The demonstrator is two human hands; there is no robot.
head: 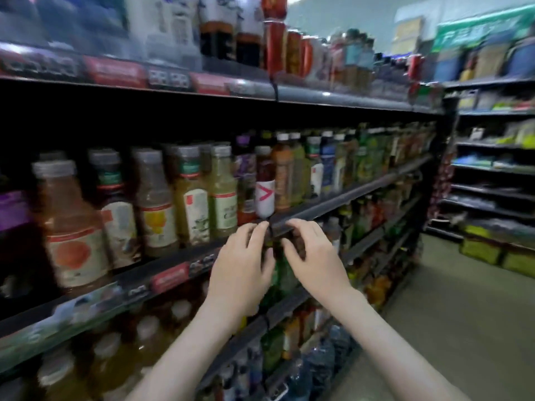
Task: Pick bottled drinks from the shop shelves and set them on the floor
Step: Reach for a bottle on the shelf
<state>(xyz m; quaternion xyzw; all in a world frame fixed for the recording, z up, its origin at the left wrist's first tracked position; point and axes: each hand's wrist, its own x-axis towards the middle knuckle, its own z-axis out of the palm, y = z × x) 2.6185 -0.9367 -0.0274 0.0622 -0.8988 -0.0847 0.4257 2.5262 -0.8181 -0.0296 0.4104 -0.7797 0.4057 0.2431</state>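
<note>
Bottled drinks fill the shelves on my left. On the middle shelf stand juice and tea bottles, among them a dark red bottle with a white label (265,186) and a pale green bottle (223,195). My left hand (243,267) and my right hand (312,256) are raised side by side at the shelf's front rail (333,205), just below the red bottle. The fingers of both hands are loosely curled and blurred by motion. I see nothing held in either hand. A green bottle (285,276) on the shelf below shows between them.
The upper shelf (347,98) holds cans and bottles overhead. Lower shelves carry more bottles, down to water bottles (318,369) near the floor. The aisle floor (448,328) stretches to my right. Another shelf unit (492,169) with green packs stands at the far right.
</note>
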